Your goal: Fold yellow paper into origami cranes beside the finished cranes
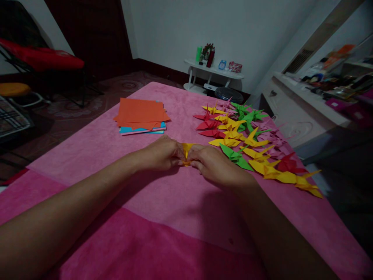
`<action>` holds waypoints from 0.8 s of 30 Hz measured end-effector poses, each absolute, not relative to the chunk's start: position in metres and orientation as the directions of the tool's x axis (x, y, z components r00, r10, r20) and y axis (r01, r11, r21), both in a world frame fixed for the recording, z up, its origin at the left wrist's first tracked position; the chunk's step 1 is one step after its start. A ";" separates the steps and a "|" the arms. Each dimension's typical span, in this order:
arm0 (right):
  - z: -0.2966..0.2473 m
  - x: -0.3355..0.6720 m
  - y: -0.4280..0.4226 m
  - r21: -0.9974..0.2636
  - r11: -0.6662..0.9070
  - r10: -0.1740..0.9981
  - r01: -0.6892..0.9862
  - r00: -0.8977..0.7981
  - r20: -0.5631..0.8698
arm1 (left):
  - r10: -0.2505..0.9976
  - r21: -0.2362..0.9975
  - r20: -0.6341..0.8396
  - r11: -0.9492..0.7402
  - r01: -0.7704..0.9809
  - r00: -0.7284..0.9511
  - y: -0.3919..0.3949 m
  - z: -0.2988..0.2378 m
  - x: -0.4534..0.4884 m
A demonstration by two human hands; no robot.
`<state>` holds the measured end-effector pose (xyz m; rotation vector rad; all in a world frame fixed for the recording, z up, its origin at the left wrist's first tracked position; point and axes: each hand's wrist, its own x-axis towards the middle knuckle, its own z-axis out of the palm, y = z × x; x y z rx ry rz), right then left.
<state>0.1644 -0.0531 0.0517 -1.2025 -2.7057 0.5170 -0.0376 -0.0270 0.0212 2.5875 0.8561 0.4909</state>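
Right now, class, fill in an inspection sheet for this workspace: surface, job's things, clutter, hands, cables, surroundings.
Surface: pink cloth, flat, in two shades.
Job's things: yellow paper, part-folded, between the hands; paper stack, orange on top, far left; cranes of several colours, laid out at right.
Clutter: nothing seen.
Hands: left hand and right hand both pinch the yellow paper.
Cables: nothing seen.
Surroundings: white shelf with small items by the wall; red chair far left; counter, crowded, at right.
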 end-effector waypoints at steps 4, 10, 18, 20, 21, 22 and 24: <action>0.052 0.165 -0.053 -0.409 0.636 0.725 0.655 -0.688 0.028 | 0.641 0.526 0.131 -0.692 0.494 0.757 -0.025 0.018 -0.040; 0.051 0.165 -0.053 -0.361 0.618 0.748 0.698 -0.663 -0.001 | 0.661 0.542 0.125 -0.670 0.507 0.740 -0.026 0.016 -0.040; 0.057 0.160 -0.060 -0.225 0.606 0.775 0.763 -0.630 -0.052 | 0.669 0.531 0.120 -0.668 0.522 0.734 -0.030 0.017 -0.035; 0.057 0.160 -0.060 -0.204 0.614 0.773 0.763 -0.633 -0.042 | 0.680 0.520 0.116 -0.663 0.539 0.724 -0.031 0.018 -0.034; 0.057 0.161 -0.060 -0.188 0.621 0.770 0.761 -0.637 -0.031 | 0.683 0.514 0.117 -0.663 0.544 0.721 -0.032 0.018 -0.034; 0.057 0.161 -0.059 -0.166 0.632 0.766 0.757 -0.643 -0.016 | 0.684 0.508 0.117 -0.664 0.549 0.720 -0.032 0.018 -0.034; 0.058 0.161 -0.059 -0.105 0.653 0.755 0.750 -0.655 0.023 | 0.682 0.490 0.117 -0.672 0.555 0.722 -0.033 0.018 -0.035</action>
